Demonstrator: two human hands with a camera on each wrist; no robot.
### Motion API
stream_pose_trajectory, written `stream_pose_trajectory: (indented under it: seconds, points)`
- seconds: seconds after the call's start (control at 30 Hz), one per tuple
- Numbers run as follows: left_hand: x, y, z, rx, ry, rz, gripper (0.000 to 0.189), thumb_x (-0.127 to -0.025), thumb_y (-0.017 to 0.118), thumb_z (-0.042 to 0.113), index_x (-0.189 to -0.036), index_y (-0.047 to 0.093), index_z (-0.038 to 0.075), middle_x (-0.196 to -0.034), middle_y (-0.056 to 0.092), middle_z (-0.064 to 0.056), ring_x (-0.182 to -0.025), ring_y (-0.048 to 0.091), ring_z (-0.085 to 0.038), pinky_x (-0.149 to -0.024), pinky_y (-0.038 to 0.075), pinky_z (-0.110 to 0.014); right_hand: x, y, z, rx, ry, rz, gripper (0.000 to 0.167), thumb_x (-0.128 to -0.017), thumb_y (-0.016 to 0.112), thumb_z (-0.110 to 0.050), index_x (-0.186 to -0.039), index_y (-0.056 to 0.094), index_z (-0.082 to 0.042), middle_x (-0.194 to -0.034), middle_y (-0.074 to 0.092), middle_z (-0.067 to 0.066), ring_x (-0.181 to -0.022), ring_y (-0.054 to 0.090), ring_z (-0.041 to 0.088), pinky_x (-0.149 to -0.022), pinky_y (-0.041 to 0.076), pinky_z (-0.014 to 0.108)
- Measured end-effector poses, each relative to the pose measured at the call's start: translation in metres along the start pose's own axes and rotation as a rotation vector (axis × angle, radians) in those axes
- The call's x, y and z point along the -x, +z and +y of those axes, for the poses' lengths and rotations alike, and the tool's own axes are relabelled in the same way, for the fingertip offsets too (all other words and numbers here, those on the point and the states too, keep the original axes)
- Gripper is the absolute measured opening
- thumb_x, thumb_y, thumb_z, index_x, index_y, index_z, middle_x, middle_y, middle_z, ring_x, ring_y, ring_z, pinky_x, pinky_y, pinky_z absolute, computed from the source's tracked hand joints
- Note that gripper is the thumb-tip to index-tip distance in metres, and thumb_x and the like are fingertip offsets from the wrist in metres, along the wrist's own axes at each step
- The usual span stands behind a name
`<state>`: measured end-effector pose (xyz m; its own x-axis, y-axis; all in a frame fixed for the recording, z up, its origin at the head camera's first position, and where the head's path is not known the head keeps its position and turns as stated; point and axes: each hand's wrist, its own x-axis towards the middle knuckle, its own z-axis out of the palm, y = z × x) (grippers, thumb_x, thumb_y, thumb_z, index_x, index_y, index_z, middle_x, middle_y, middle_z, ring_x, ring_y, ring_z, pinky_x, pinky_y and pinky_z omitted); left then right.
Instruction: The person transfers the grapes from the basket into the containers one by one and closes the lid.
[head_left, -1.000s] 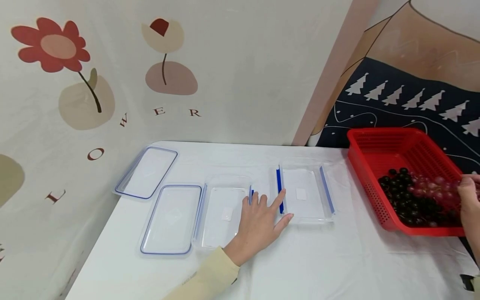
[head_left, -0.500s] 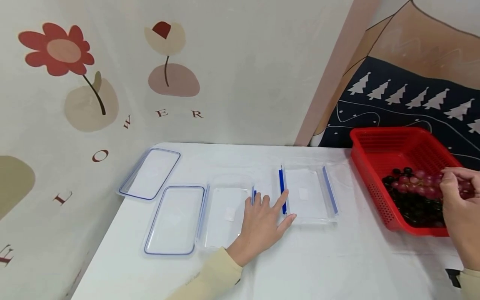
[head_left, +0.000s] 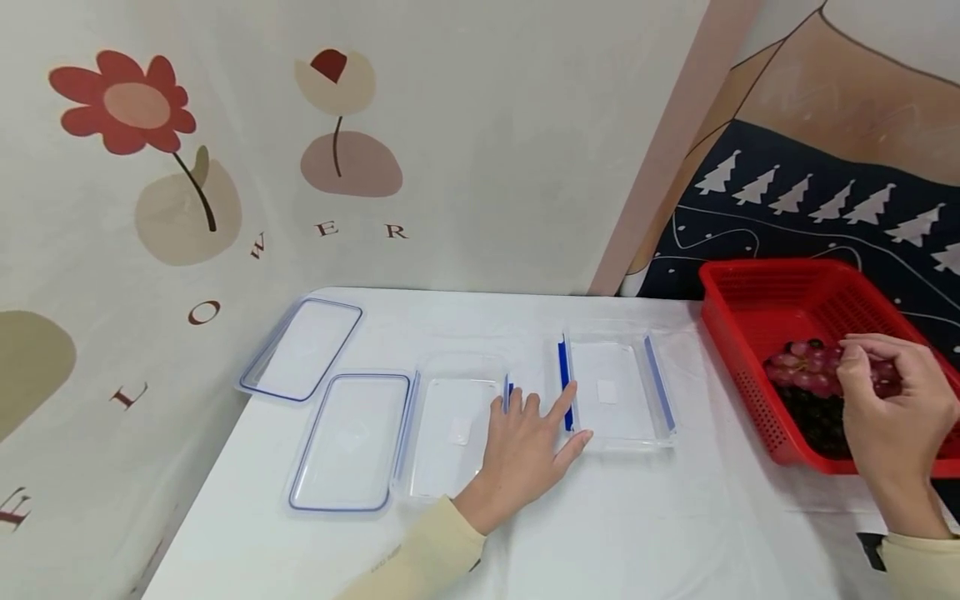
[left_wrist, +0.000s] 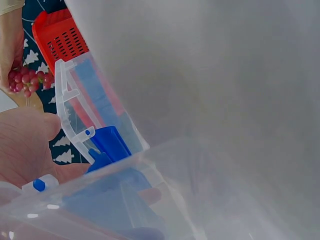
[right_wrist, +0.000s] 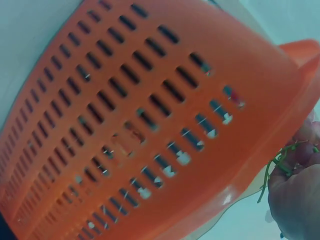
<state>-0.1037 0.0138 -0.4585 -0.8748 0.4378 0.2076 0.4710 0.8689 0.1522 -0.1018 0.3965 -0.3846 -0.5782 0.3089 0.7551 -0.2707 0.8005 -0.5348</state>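
My right hand (head_left: pixel 896 408) grips a bunch of red grapes (head_left: pixel 806 371) by its stem end, over the near part of a red basket (head_left: pixel 738 375). Dark grapes (head_left: pixel 817 425) lie in the basket below it. Green stem (right_wrist: pixel 280 165) pokes out beside the fingers in the right wrist view. My left hand (head_left: pixel 517 454) has its fingers spread between two clear plastic containers. Its index fingertip is at the blue side flap (head_left: pixel 565 375) of the right container (head_left: pixel 637 443); the other fingers are at the right side of the left container (head_left: pixel 442 433).
Two clear rectangular lids edged in blue lie to the left, a near lid (head_left: pixel 348 442) beside the left container and a far lid (head_left: pixel 303 350) at the table's left edge. A printed cloth wall (head_left: pixel 487 167) stands behind the white table (head_left: pixel 637 525).
My right hand has moved left over the basket, drawing the red grapes up and left across the dark ones. The left hand keeps its place between the containers.
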Motion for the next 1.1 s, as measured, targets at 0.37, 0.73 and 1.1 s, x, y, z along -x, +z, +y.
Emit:
stream_pose_trajectory:
  seconds: [0.37, 0.73, 1.1]
  points:
    - [0.0, 0.001, 0.001, -0.011, 0.005, -0.006, 0.072, -0.111, 0.041, 0.068, -0.17, 0.043, 0.027, -0.121, 0.072, -0.017, -0.129, 0.059, -0.044, -0.102, 0.042, -0.06, 0.009, 0.016, -0.029, -0.088, 0.0, -0.006, 0.027, -0.103, 0.064, -0.009, -0.106, 0.074, 0.017, -0.115, 0.063, -0.029, -0.094, 0.052, -0.012, -0.078, 0.038, 0.008]
    - [0.001, 0.002, 0.0, -0.005, -0.005, 0.0, 0.073, -0.111, 0.041, 0.069, -0.17, 0.044, 0.027, -0.121, 0.072, -0.016, -0.13, 0.059, -0.044, -0.102, 0.042, -0.061, 0.015, 0.035, -0.073, -0.258, -0.011, -0.024, 0.024, -0.102, 0.064, -0.003, -0.103, 0.072, 0.019, -0.116, 0.075, -0.006, -0.096, 0.059, -0.004, -0.077, 0.041, 0.013]
    - [0.0, 0.003, -0.001, -0.014, -0.003, 0.011, 0.073, -0.11, 0.042, 0.07, -0.17, 0.044, 0.027, -0.116, 0.073, -0.014, -0.125, 0.06, -0.041, -0.098, 0.044, -0.056, 0.027, 0.06, -0.055, -0.279, 0.016, -0.097, 0.019, -0.103, 0.067, -0.003, -0.108, 0.076, 0.012, -0.119, 0.075, 0.004, -0.103, 0.062, 0.003, -0.079, 0.045, 0.015]
